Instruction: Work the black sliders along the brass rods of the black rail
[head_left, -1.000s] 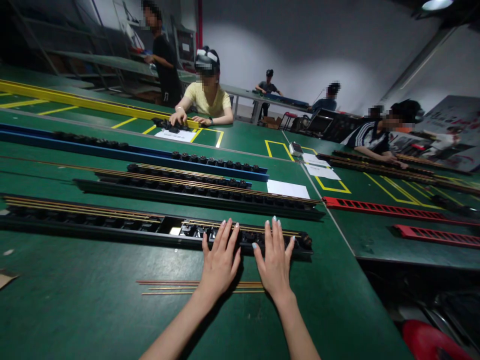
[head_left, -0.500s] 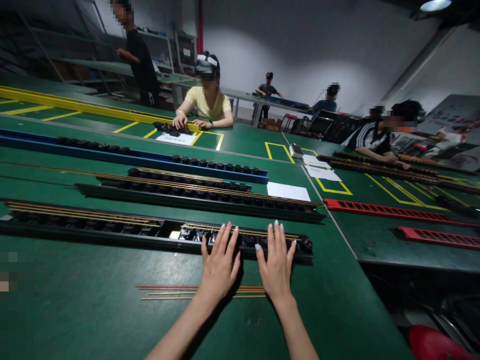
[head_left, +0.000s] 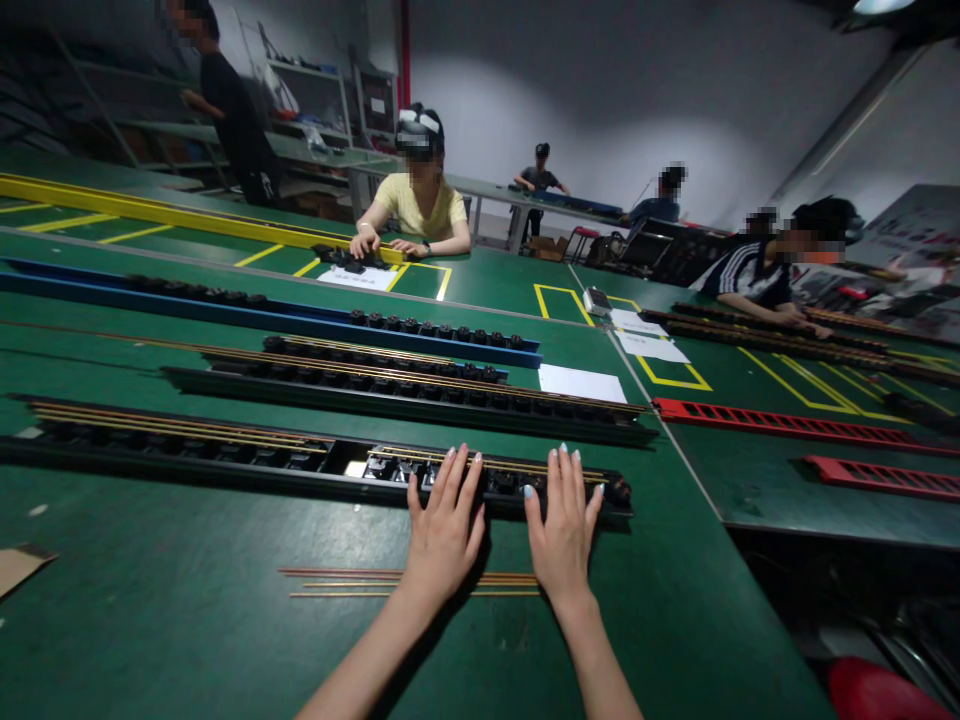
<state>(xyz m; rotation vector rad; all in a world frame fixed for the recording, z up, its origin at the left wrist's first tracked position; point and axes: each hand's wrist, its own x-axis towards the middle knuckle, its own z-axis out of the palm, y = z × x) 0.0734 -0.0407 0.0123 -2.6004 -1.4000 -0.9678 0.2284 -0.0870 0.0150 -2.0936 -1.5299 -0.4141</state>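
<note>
My left hand [head_left: 442, 525] lies with fingers stretched over the nearest black rail [head_left: 247, 475], its fingertips on the thin brass rods and black blocks inside. Farther right, my right hand [head_left: 562, 530] rests on the same rail near its right end, fingers extended and slightly apart. Neither hand grips anything. Long brass-coloured rods [head_left: 180, 424] run along the rail's left part. Several loose thin rods [head_left: 345, 584] lie on the green table in front, partly hidden under my forearms.
Beyond are another black rail [head_left: 420, 406], a blue rail [head_left: 300, 322] and a white paper [head_left: 581, 383]. Red slotted strips [head_left: 780, 422] lie right. Across the table, a person in yellow [head_left: 422, 205] touches dark parts. Brown cardboard [head_left: 22, 568] lies at left.
The view has shifted slightly, so the table items appear farther right. My right hand has slid a little right along the rail. The standing person at the back left has moved left.
</note>
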